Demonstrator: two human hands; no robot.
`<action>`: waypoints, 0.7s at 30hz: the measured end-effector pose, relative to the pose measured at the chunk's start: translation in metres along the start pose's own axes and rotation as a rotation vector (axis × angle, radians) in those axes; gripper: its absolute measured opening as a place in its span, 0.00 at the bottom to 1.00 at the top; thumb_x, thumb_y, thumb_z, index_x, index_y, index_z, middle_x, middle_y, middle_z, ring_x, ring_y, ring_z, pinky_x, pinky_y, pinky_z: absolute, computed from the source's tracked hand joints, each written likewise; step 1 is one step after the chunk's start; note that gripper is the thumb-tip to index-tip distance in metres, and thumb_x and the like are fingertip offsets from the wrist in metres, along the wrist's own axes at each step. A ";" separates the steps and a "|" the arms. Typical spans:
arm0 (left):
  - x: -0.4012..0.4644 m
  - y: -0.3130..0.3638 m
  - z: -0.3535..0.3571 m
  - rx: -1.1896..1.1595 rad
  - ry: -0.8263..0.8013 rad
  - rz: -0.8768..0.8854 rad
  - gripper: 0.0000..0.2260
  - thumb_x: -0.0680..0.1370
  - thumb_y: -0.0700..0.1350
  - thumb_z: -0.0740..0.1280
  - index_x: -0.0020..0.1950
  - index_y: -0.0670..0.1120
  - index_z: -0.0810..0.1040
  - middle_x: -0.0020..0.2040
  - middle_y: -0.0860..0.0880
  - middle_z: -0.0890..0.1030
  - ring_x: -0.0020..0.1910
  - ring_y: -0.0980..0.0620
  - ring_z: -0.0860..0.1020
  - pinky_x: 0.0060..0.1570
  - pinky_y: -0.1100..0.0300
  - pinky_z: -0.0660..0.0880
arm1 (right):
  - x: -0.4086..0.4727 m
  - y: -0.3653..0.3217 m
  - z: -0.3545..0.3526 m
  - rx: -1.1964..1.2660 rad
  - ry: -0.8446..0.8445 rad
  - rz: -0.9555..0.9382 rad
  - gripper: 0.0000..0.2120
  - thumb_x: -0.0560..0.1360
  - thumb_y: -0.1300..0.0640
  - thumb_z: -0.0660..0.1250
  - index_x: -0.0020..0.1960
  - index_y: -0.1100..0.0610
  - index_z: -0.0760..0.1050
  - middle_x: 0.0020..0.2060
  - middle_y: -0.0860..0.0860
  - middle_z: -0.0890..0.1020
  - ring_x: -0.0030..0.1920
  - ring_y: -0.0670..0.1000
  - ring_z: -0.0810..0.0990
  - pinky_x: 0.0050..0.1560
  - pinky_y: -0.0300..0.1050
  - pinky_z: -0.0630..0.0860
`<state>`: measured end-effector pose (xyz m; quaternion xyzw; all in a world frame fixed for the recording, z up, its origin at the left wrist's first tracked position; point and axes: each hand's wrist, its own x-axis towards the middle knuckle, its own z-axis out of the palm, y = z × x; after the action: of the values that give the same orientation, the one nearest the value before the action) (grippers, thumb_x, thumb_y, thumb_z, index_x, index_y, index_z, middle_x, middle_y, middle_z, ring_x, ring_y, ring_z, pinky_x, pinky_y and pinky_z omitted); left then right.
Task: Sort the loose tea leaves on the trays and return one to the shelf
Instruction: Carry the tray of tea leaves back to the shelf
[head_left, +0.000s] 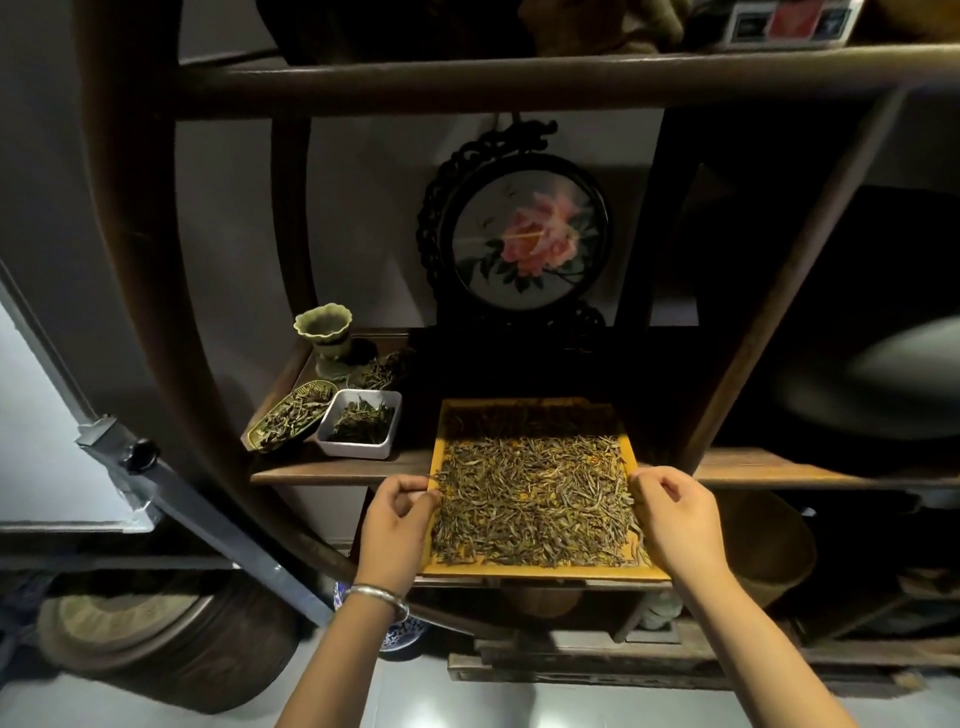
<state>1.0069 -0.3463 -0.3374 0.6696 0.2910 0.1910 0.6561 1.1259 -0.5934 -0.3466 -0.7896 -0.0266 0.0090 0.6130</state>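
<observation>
Dark wooden shelf (332, 470) unit, dim room | left hand (397, 525) pinches left rim, right hand (675, 519) curled on right rim of yellow tray (545, 570) | tray's far end on shelf, near end overhanging | loose tea leaves (535, 499) cover it | white dish (360, 423), green cup (324, 332) far left | round flower screen (527, 236) behind

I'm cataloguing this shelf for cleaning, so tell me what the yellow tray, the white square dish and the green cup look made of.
Yellow tray: looks like wood or bamboo, matte, flat-sided with a warm even tone; hard to say which.
White square dish: probably glazed ceramic, going by its smooth, thick, rounded rim; plastic is possible.
Green cup: likely glazed ceramic or jade-like stone, pale green with a soft sheen and scalloped lip.
</observation>
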 end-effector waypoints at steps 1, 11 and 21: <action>0.000 -0.002 -0.001 0.016 0.005 0.015 0.05 0.76 0.37 0.67 0.45 0.47 0.76 0.37 0.50 0.82 0.38 0.55 0.79 0.41 0.59 0.74 | -0.001 0.000 0.002 -0.012 0.008 -0.005 0.07 0.76 0.54 0.64 0.45 0.51 0.81 0.39 0.46 0.84 0.42 0.45 0.80 0.41 0.42 0.75; 0.011 -0.004 0.001 -0.017 0.101 0.024 0.07 0.76 0.36 0.66 0.42 0.48 0.76 0.34 0.52 0.77 0.32 0.57 0.73 0.30 0.72 0.71 | 0.000 0.004 0.015 -0.005 0.114 0.077 0.08 0.70 0.49 0.67 0.40 0.53 0.78 0.29 0.51 0.81 0.30 0.47 0.76 0.34 0.48 0.74; 0.014 -0.009 -0.020 -0.209 -0.157 -0.127 0.09 0.75 0.40 0.63 0.53 0.47 0.80 0.44 0.48 0.85 0.41 0.51 0.83 0.34 0.59 0.78 | 0.002 -0.005 0.009 0.093 -0.050 0.146 0.09 0.77 0.50 0.62 0.49 0.52 0.80 0.45 0.50 0.84 0.48 0.51 0.81 0.48 0.53 0.79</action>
<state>1.0037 -0.3226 -0.3470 0.5909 0.2590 0.1255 0.7536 1.1273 -0.5830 -0.3444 -0.7597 0.0164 0.0746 0.6458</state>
